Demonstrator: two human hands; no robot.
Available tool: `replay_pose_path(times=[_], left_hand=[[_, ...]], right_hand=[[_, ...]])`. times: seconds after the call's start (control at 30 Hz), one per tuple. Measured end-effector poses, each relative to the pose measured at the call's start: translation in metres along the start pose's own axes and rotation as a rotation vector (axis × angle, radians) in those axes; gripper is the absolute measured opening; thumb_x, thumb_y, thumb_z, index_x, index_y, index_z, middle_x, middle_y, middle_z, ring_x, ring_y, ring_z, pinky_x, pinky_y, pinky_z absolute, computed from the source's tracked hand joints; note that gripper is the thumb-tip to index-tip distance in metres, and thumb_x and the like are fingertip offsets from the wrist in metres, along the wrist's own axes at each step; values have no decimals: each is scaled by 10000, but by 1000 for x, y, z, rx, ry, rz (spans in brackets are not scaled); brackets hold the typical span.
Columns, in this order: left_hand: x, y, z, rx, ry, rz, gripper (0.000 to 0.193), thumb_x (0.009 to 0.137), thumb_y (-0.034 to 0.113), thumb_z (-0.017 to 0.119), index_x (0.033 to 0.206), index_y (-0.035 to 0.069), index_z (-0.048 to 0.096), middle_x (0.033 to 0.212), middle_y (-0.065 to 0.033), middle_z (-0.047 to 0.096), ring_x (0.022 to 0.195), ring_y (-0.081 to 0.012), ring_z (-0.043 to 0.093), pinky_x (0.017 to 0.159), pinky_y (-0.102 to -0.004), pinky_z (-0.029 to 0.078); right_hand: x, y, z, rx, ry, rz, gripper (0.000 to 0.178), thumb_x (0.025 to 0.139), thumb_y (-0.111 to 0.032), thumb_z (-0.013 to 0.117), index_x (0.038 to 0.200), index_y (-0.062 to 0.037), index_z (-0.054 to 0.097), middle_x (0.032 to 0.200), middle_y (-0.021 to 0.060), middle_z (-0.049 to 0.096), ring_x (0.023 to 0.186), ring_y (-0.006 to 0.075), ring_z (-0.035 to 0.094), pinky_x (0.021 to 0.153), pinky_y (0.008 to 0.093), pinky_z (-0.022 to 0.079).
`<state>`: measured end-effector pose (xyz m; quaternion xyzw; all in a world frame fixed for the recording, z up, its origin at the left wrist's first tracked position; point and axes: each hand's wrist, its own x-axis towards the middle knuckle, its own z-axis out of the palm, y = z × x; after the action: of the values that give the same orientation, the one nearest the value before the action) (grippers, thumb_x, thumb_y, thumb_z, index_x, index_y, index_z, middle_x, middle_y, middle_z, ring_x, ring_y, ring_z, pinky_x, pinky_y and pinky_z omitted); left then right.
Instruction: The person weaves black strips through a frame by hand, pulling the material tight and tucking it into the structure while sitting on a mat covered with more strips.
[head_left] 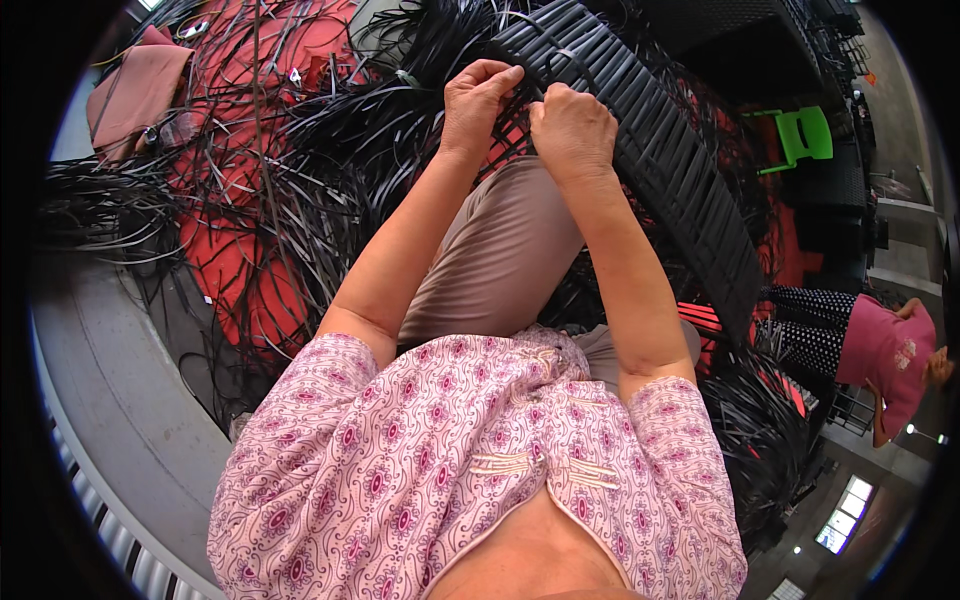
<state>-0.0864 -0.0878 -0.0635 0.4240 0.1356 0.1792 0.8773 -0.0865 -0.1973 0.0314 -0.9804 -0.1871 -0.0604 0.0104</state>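
Observation:
A dark slatted panel [690, 160], woven with black strips, leans at a slant in front of me and runs down past my right arm. At its upper left edge my left hand [478, 108] pinches a thin black strip between thumb and forefinger. Close beside it, my right hand [577, 128] is closed in a fist, knuckles up, against the same edge. It seems to grip the strip too, though the fingers hide most of it. Loose black strips [345, 125] lie in a tangled heap to the left of my hands. My bent knee [505, 240] is below them.
Red sheeting [235, 300] lies under the strips at left, near a pink cloth [140, 90]. A curved grey ledge [120, 350] borders the left side. Beyond the panel, at right, are a green chair [805, 135] and another person [890, 350] in a pink top.

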Motion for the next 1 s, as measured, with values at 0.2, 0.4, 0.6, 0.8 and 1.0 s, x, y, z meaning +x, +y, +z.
replay_pose_path(times=[0.2,0.4,0.6,0.8,1.0], left_hand=[[8,0,-2,206,-58,212,53,875,103,748,884,77,703,760,52,632,661,-25,535,589,-190,423],[19,13,-2,633,-98,527,94,874,99,747,898,28,691,761,14,651,710,-57,578,662,-220,474],[43,43,1,761,-131,637,129,871,143,745,898,27,697,749,-16,671,704,-84,604,669,-245,489],[73,102,20,862,-183,496,187,864,182,696,871,-3,674,671,-47,611,655,-113,548,616,-304,461],[69,146,46,771,-338,523,150,901,151,673,849,11,662,667,-13,601,638,-85,546,588,-265,450]], right_hand=[[9,10,-6,-22,120,-156,206,879,-271,676,849,-68,690,802,139,715,790,327,713,732,436,565],[23,31,-5,9,228,-310,209,840,-273,716,831,-68,678,775,99,697,766,280,714,696,394,568],[34,46,0,238,79,-251,232,836,-295,715,939,-87,697,828,137,718,826,323,710,779,428,558],[42,56,-12,285,-7,-227,272,823,-293,717,1002,-88,704,869,136,726,889,312,706,853,428,541],[62,48,-28,459,260,-385,309,826,-284,757,1037,-63,706,1033,103,708,870,241,694,816,357,553]])
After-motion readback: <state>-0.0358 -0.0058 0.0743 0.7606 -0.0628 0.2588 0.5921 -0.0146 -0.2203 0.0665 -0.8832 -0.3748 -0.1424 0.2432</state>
